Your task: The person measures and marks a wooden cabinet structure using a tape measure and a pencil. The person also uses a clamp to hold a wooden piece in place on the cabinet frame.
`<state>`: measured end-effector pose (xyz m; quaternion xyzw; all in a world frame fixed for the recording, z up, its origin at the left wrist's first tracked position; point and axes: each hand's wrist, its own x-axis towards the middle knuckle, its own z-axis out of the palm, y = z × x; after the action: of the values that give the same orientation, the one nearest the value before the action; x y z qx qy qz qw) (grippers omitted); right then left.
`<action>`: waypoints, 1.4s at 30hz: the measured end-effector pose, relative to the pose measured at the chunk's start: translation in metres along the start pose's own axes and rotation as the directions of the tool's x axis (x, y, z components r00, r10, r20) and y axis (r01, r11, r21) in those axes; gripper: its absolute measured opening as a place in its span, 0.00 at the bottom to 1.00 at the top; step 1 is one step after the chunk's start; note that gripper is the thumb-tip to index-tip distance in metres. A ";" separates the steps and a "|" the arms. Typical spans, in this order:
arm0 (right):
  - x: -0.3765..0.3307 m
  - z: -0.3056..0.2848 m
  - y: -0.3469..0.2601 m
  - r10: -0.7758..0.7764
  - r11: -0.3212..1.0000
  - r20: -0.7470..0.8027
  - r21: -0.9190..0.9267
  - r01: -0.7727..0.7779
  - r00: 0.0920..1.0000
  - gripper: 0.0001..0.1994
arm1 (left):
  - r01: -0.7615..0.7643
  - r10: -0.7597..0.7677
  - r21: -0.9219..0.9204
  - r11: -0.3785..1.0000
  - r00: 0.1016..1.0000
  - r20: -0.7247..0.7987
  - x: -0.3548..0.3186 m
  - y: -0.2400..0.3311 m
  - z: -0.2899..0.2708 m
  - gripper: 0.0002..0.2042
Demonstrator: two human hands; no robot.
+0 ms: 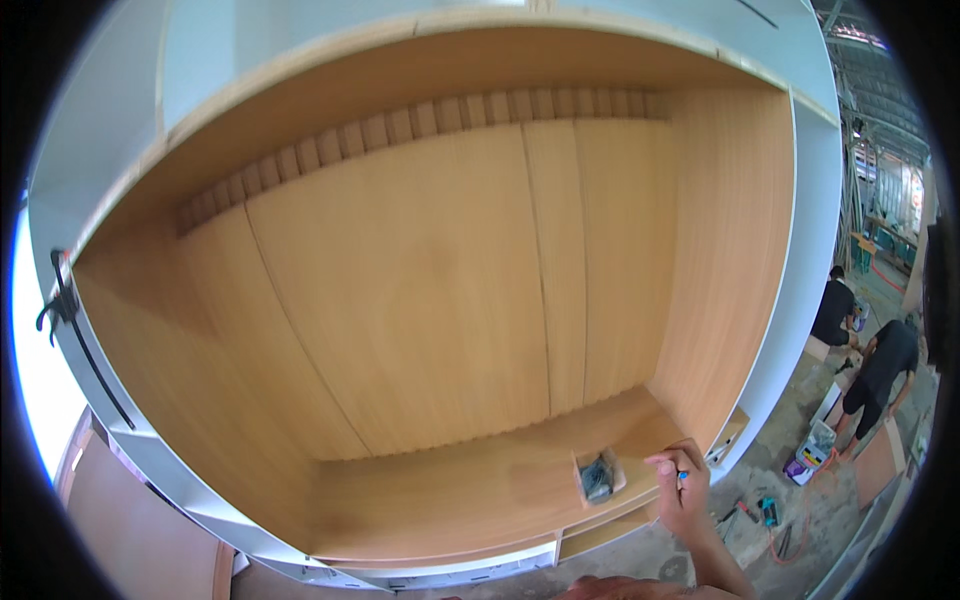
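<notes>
**Hand at the shelf edge of a big wooden cabinet**

A large open cabinet of light brown wood veneer with pale grey outer edges [420, 300] fills nearly the whole view; its back is made of tall vertical panels, with a ribbed strip along the top. The cabinet's flat wooden bottom shelf [440, 495] runs across the lower part of the opening.

To the right of the cabinet, well apart from it, two people in dark shirts [870, 350] bend over on a concrete floor [800, 520]. Tools and an orange cable lie on that floor, between them and the cabinet's right side.

On the right end of the cabinet's shelf sits a small open cardboard box holding dark metal fittings [598, 476]. Just right of the box, at the shelf's front corner, the person's right hand [682, 487] is curled with its fingers drawn in, pinching a small blue object [683, 476] that is too small to tell apart. The hand is near the box but not touching it.

A bit of skin shows at the bottom edge below the cabinet; whether it is the left hand, and how it is held, cannot be told.
</notes>
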<state>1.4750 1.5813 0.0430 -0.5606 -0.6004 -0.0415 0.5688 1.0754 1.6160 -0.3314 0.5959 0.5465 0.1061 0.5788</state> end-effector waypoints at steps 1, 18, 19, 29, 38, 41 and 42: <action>0.038 -0.018 -0.014 -0.023 1.000 0.000 -0.002 0.023 1.000 0.12 | 0.005 -0.005 0.001 1.000 1.000 0.002 -0.014 0.026 0.004 0.28; 0.304 -0.149 -0.133 0.010 0.999 -0.076 0.033 -0.007 0.997 0.06 | -0.087 0.050 -0.203 0.975 0.982 -0.184 -0.155 0.295 -0.040 0.20; 0.315 -0.151 -0.140 -0.022 0.999 -0.067 0.027 0.024 0.998 0.05 | -0.034 -0.002 -0.197 0.980 0.984 -0.181 -0.156 0.310 -0.050 0.21; 0.445 -0.134 -0.188 -0.309 0.945 -0.050 -0.124 0.302 0.950 0.03 | -0.007 -0.029 -0.138 0.990 0.966 -0.255 -0.155 0.327 -0.071 0.23; 0.538 -0.093 -0.220 -0.370 0.849 0.145 -0.348 0.398 0.917 0.26 | 0.030 -0.049 -0.110 0.994 0.984 -0.174 -0.138 0.304 -0.059 0.21; 0.537 -0.086 -0.231 -0.274 0.808 0.191 -0.486 0.333 0.943 0.29 | 0.002 -0.013 -0.060 0.998 0.983 -0.182 -0.134 0.309 -0.063 0.21; 0.537 -0.085 -0.231 -0.268 0.796 0.192 -0.507 0.329 0.944 0.28 | -0.015 0.007 -0.042 0.999 0.983 -0.184 -0.133 0.312 -0.064 0.22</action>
<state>1.5108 1.7739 0.5999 -0.5957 -0.6766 -0.2644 0.3428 1.1409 1.6335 0.0065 0.5739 0.5918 0.1756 0.5381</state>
